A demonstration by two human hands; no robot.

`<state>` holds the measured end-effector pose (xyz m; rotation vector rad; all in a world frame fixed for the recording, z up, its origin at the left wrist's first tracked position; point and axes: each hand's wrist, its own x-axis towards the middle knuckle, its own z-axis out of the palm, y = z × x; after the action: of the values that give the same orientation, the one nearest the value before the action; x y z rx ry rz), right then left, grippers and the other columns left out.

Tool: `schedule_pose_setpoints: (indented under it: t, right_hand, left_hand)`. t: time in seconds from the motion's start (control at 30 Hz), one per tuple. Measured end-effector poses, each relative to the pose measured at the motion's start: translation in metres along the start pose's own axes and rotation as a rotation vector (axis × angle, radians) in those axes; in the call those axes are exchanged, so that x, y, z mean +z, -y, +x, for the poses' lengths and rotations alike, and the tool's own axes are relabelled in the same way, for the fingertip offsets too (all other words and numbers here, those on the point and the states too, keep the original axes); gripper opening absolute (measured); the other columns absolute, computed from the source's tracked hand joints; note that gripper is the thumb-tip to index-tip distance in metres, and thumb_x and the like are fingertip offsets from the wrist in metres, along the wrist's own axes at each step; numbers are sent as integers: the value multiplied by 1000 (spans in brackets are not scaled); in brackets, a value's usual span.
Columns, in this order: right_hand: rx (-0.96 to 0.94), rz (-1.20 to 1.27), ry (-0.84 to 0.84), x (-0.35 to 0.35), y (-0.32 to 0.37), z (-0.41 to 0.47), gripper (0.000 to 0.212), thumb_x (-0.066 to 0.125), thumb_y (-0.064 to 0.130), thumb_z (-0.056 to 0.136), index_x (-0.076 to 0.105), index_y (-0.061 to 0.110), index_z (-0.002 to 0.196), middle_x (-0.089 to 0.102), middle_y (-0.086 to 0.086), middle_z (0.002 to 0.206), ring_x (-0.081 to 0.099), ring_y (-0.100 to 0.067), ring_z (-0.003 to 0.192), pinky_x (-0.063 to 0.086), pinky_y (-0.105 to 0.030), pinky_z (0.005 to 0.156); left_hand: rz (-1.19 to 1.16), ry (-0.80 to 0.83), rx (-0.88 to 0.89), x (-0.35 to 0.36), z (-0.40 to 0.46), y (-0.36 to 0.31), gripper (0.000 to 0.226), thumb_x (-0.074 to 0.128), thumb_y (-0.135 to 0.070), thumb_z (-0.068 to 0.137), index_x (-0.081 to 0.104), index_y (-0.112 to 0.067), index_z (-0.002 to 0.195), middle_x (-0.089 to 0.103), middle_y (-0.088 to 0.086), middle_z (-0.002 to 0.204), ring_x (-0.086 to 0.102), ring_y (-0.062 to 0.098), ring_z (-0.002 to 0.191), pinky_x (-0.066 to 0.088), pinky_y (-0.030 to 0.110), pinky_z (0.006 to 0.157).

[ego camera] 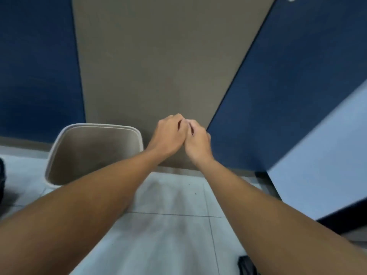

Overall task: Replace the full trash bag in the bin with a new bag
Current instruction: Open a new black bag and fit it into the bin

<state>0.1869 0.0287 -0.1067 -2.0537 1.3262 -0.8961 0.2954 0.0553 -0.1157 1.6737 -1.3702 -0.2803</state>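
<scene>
Head view looks down on a pale, squarish bin (93, 153) standing on the tiled floor (168, 235) against the foot of a tan wall panel (158, 56). Its rim is bare and the inside looks brown and unlined, with no bag over the edge.

Both hands are raised just to the right of the bin and beyond its far right corner, in front of the wall panel. The left hand (168, 135) and the right hand (196, 141) touch at the fingertips, fingers curled in and knuckles up, each grip pinched nearly closed against the other. Something thin may be caught between them, but the frame is blurred there and I cannot tell what, if anything, they hold.

Both forearms reach forward from the lower corners and converge at the wrists, the left one crossing over the bin's near right corner. Dark blue partitions (35, 66) flank the wall panel on either side of the bin.
</scene>
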Motion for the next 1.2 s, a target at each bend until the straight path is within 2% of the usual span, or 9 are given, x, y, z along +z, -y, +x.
schedule_pose_setpoints:
  t: [0.27, 0.5, 0.7, 0.77, 0.87, 0.93, 1.07, 1.13, 1.2]
  right_hand:
    - [74, 38, 21, -72, -102, -30, 27, 45, 36, 106, 68, 26, 115, 72, 8, 96, 65, -12, 90, 54, -31, 75]
    - [188, -152, 50, -134, -181, -57, 31, 36, 23, 108, 64, 13, 118, 71, -8, 107, 63, -29, 100, 53, -43, 84]
    - [472, -383, 297, -176, -249, -104, 40, 40, 21, 105, 48, 15, 144, 65, -17, 126, 61, -34, 112, 52, -41, 90]
    - [549, -497, 444, -187, -264, -119, 50, 45, 28, 105, 36, 17, 153, 59, -15, 138, 58, -33, 122, 48, -39, 94]
    - [653, -650, 675, -195, -287, -136, 69, 53, 36, 103, 21, 13, 159, 55, -15, 145, 56, -32, 128, 47, -37, 97]
    - [649, -754, 792, -195, -299, -142, 66, 56, 31, 101, 27, 8, 156, 52, -13, 148, 55, -31, 131, 46, -36, 103]
    - [607, -849, 964, -192, -309, -150, 56, 50, 21, 104, 33, 5, 155, 44, -16, 152, 49, -33, 136, 43, -38, 108]
    - [607, -827, 998, -188, -310, -151, 58, 50, 25, 105, 31, 4, 155, 40, -20, 152, 47, -35, 137, 43, -40, 108]
    - [600, -795, 1005, -186, -306, -150, 62, 53, 30, 105, 30, 5, 156, 39, -20, 152, 47, -35, 137, 43, -41, 105]
  left_hand:
    - [103, 216, 94, 95, -28, -50, 27, 39, -18, 107, 55, -11, 85, 60, 8, 88, 55, 24, 79, 40, 35, 73]
    - [182, 448, 194, 184, -56, -90, 29, 32, -28, 110, 54, -13, 99, 57, 9, 103, 58, 28, 93, 50, 48, 86]
    - [270, 806, 203, 256, -101, -118, 13, 39, -22, 106, 46, -13, 110, 56, 12, 118, 60, 34, 105, 51, 49, 88]
    - [361, 954, 201, 279, -115, -123, 28, 45, -23, 105, 46, -12, 130, 56, 12, 128, 60, 34, 110, 52, 47, 89]
    - [563, 1162, 215, 310, -140, -133, 60, 53, -25, 103, 26, -15, 156, 53, 13, 137, 61, 32, 113, 53, 41, 85]
    - [654, 1255, 227, 327, -158, -138, 69, 55, -23, 101, 20, -14, 159, 54, 14, 135, 62, 30, 110, 48, 37, 77]
    - [719, 1381, 210, 346, -181, -136, 61, 51, -24, 101, 30, -8, 156, 48, 17, 136, 56, 29, 101, 50, 38, 83]
    - [718, 1409, 202, 349, -184, -127, 61, 52, -38, 102, 35, -10, 154, 44, 19, 140, 55, 31, 115, 51, 41, 95]
    - [690, 1409, 193, 351, -184, -116, 72, 53, -47, 101, 28, -11, 158, 40, 21, 147, 49, 33, 130, 48, 43, 103]
